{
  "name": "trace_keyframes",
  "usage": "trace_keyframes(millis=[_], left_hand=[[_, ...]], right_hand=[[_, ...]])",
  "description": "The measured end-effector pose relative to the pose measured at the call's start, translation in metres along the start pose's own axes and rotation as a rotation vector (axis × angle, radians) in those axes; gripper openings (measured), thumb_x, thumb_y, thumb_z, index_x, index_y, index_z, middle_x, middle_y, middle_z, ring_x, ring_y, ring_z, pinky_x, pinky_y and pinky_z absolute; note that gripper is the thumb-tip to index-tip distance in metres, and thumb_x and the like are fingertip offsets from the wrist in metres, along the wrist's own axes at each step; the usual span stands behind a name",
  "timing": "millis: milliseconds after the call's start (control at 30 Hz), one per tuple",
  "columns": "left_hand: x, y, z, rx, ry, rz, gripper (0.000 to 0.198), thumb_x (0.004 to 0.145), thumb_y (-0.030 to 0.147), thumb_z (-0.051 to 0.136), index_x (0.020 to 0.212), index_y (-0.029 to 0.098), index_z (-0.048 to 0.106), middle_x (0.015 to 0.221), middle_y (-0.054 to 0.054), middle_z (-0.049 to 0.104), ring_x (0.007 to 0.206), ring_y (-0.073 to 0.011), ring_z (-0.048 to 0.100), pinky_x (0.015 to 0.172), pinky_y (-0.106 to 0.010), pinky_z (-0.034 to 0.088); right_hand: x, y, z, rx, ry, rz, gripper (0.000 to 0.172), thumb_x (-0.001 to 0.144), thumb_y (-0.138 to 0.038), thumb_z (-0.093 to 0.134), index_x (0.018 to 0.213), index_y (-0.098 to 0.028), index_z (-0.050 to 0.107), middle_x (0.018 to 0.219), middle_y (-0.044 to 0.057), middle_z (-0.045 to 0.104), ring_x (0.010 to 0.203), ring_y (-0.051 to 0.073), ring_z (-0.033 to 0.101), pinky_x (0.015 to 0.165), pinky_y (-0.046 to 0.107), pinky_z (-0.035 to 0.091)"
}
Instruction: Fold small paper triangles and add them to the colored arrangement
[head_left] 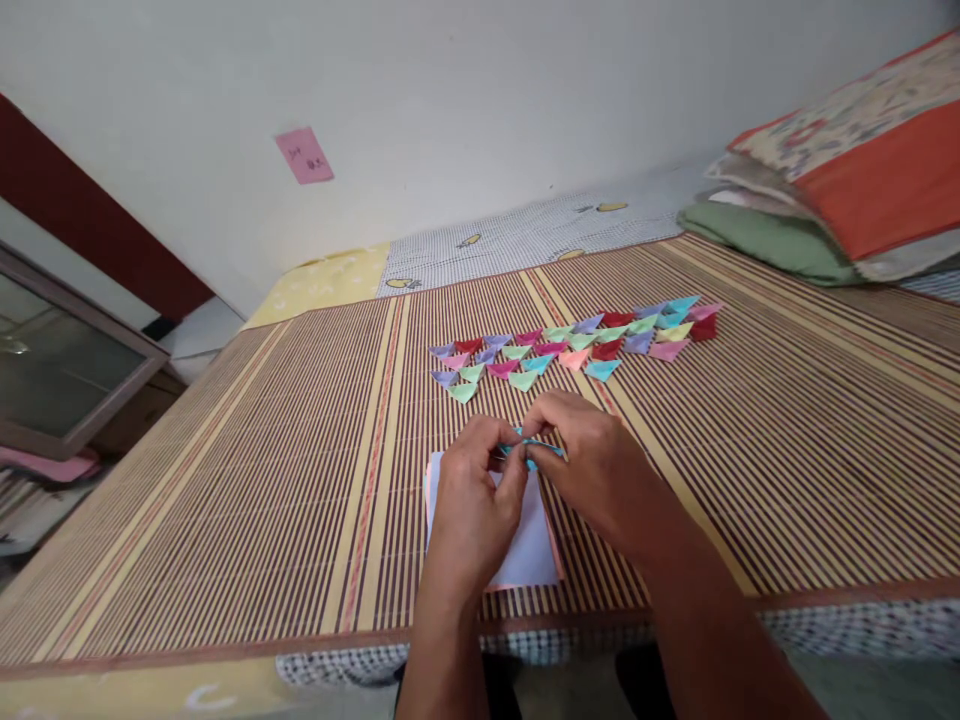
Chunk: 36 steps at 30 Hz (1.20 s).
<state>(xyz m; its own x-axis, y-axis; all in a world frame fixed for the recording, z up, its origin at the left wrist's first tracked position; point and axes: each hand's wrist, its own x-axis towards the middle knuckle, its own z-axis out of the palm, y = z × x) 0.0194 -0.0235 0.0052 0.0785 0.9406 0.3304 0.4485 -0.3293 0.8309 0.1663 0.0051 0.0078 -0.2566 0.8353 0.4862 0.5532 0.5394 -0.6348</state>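
Observation:
Between the fingertips of both hands is a small piece of bright blue folded paper [546, 450], partly covered by the fingers. My left hand [480, 475] pinches its left side, and my right hand [589, 450] pinches it from the right. Both hands are closed on it, just above a stack of paper sheets [529, 550] with a pale lavender sheet on top and pinkish edges showing below. Beyond the hands, rows of small folded paper triangles [523, 381] in green, red, pink, purple and blue lie on the mat.
A striped bamboo mat [300, 480] covers the bed. Folded bedding [885, 170] is piled at the back right against the wall. A pink note [304, 155] is stuck on the white wall. At the left stands a cabinet with a glass panel [60, 350].

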Motion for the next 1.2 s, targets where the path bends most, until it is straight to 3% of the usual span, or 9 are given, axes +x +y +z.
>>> trace_keyframes(millis=[333, 533, 767, 933, 1200], left_hand=[[-0.001, -0.003, 0.002, -0.066, 0.051, -0.060, 0.013, 0.091, 0.014, 0.057, 0.082, 0.022, 0.062, 0.077, -0.002, 0.063, 0.069, -0.0158, 0.059, 0.063, -0.029, 0.051], [0.000, -0.003, 0.003, -0.070, 0.064, -0.076, 0.013, 0.091, 0.015, 0.057, 0.081, 0.022, 0.062, 0.076, -0.002, 0.062, 0.068, -0.0158, 0.059, 0.062, -0.029, 0.051], [0.000, -0.003, 0.003, -0.088, 0.032, -0.104, 0.013, 0.091, 0.016, 0.058, 0.079, 0.022, 0.060, 0.076, -0.001, 0.059, 0.069, -0.0154, 0.057, 0.064, -0.029, 0.051], [0.001, -0.003, 0.005, -0.098, 0.019, -0.091, 0.010, 0.086, 0.012, 0.061, 0.082, 0.021, 0.062, 0.079, -0.002, 0.063, 0.072, -0.0160, 0.060, 0.066, -0.030, 0.050], [0.001, 0.004, 0.013, 0.046, 0.197, -0.116, 0.016, 0.081, 0.006, 0.062, 0.075, 0.021, 0.061, 0.072, 0.002, 0.061, 0.064, -0.0141, 0.055, 0.061, -0.027, 0.042]], right_hand=[[-0.003, 0.000, -0.007, 0.032, -0.042, 0.013, 0.017, 0.080, -0.004, 0.062, 0.079, -0.021, 0.058, 0.085, 0.002, 0.064, 0.083, 0.021, 0.060, 0.075, 0.034, 0.044], [-0.004, 0.000, -0.010, -0.025, 0.000, 0.017, 0.019, 0.080, -0.004, 0.060, 0.075, -0.021, 0.054, 0.079, 0.002, 0.061, 0.077, 0.020, 0.058, 0.072, 0.034, 0.043], [-0.004, 0.000, -0.012, 0.023, -0.069, -0.003, 0.020, 0.084, -0.003, 0.057, 0.075, -0.021, 0.057, 0.084, 0.002, 0.061, 0.084, 0.021, 0.059, 0.074, 0.033, 0.043], [-0.003, 0.001, -0.008, 0.022, -0.051, -0.016, 0.020, 0.083, -0.001, 0.056, 0.076, -0.020, 0.057, 0.082, 0.002, 0.062, 0.082, 0.020, 0.058, 0.074, 0.033, 0.043], [0.000, 0.000, -0.004, 0.011, -0.002, -0.026, 0.019, 0.081, -0.002, 0.057, 0.077, -0.021, 0.056, 0.081, 0.003, 0.064, 0.081, 0.021, 0.061, 0.073, 0.033, 0.046]])
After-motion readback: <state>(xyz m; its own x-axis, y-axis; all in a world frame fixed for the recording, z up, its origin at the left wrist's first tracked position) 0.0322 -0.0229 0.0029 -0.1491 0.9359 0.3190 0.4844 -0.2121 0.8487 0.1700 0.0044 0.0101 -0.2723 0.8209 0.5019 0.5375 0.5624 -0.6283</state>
